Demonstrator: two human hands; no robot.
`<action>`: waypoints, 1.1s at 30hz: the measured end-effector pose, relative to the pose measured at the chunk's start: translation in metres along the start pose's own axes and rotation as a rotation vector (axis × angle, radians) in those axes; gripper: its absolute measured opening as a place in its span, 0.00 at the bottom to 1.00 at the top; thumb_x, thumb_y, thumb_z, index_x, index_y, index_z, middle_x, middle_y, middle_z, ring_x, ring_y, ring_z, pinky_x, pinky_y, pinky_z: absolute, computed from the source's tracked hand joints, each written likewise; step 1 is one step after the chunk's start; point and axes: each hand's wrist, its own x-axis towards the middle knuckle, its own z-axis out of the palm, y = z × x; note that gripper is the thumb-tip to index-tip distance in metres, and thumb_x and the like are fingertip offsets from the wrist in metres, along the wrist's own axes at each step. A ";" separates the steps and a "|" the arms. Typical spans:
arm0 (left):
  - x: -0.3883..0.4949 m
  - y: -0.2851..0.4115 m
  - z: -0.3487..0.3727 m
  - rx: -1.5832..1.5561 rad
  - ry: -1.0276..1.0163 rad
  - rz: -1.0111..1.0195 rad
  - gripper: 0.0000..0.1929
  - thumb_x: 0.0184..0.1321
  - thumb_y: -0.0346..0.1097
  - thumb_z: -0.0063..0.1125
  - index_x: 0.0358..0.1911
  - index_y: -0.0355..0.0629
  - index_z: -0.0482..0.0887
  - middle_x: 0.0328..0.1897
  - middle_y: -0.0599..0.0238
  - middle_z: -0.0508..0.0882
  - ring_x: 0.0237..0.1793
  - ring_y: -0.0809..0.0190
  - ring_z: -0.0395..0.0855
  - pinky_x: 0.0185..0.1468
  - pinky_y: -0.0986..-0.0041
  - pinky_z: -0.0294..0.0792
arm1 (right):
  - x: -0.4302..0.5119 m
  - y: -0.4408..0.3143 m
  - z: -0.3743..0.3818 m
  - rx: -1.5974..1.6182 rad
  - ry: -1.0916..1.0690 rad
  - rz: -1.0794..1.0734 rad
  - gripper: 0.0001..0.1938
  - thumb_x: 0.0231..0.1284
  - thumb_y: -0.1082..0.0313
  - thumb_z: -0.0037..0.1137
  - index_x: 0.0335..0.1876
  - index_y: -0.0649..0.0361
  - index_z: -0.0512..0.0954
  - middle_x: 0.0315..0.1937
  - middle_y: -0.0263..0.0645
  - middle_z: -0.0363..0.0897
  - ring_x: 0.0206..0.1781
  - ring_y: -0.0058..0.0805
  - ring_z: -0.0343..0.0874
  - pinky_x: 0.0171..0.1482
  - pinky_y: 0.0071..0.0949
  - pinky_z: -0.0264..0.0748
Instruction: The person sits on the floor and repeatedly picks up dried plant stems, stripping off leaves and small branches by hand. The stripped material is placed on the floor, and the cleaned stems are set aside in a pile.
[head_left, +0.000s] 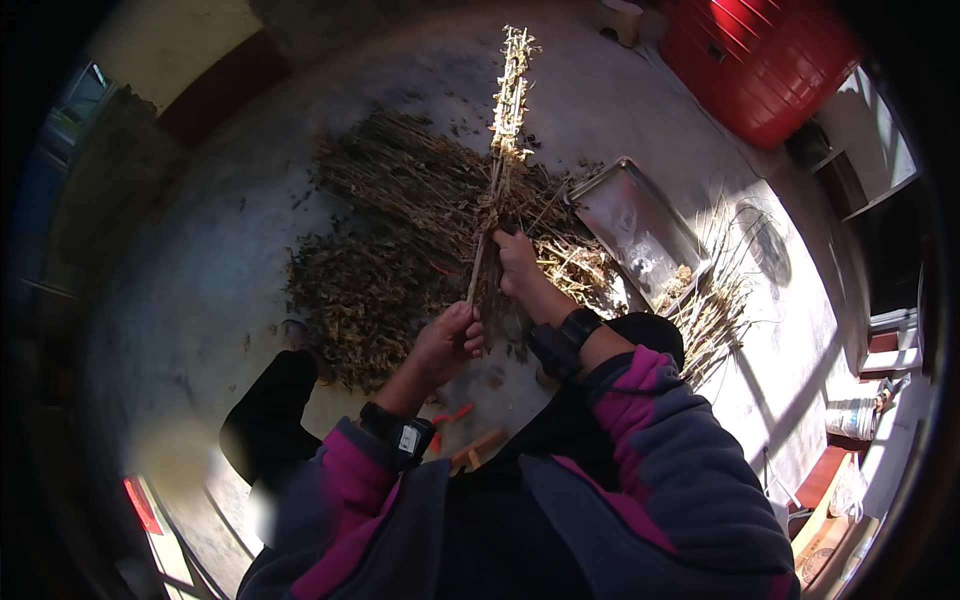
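My left hand (450, 336) grips the lower end of a dried plant stalk (480, 264). Farther up the same stalk, my right hand (517, 259) is closed around it, thumb toward the leaves. Its upper part, covered in curled dry leaves, stands out brightly in sunlight. Beneath and beyond my hands lies a heap of long dried stalks (405, 169) on the floor. Nearer my left knee is a darker pile of loose, crumpled leaves (352, 307). Whether one stem or several are in my grip is hard to tell.
A shallow metal tray (626, 225) with a few pale bits rests to the right. Bare stripped stems (720, 315) lie beside it in sunlight. A large red container (765, 67) stands at the upper right, a bucket (855, 411) at the right. Something orange-red (454, 416) lies between my legs.
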 end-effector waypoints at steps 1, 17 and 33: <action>0.000 0.004 0.002 0.070 0.096 -0.011 0.05 0.66 0.38 0.44 0.36 0.46 0.68 0.25 0.73 0.67 0.22 0.71 0.63 0.28 0.79 0.60 | 0.004 0.006 0.001 -0.141 0.121 -0.086 0.16 0.60 0.63 0.55 0.50 0.60 0.69 0.38 0.38 0.77 0.38 0.27 0.76 0.43 0.27 0.72; 0.024 0.016 -0.029 0.490 0.460 0.251 0.10 0.68 0.40 0.40 0.37 0.43 0.73 0.19 0.75 0.67 0.15 0.75 0.60 0.18 0.82 0.54 | 0.006 0.011 -0.005 -0.317 0.097 0.088 0.21 0.63 0.65 0.50 0.58 0.66 0.64 0.36 0.38 0.78 0.28 0.20 0.74 0.29 0.24 0.69; -0.003 0.026 -0.042 0.654 0.635 0.332 0.11 0.69 0.39 0.37 0.34 0.43 0.72 0.18 0.72 0.71 0.17 0.74 0.64 0.23 0.80 0.58 | 0.025 0.026 -0.013 -0.705 0.111 -0.058 0.16 0.65 0.62 0.44 0.52 0.64 0.65 0.45 0.44 0.73 0.41 0.35 0.76 0.40 0.35 0.72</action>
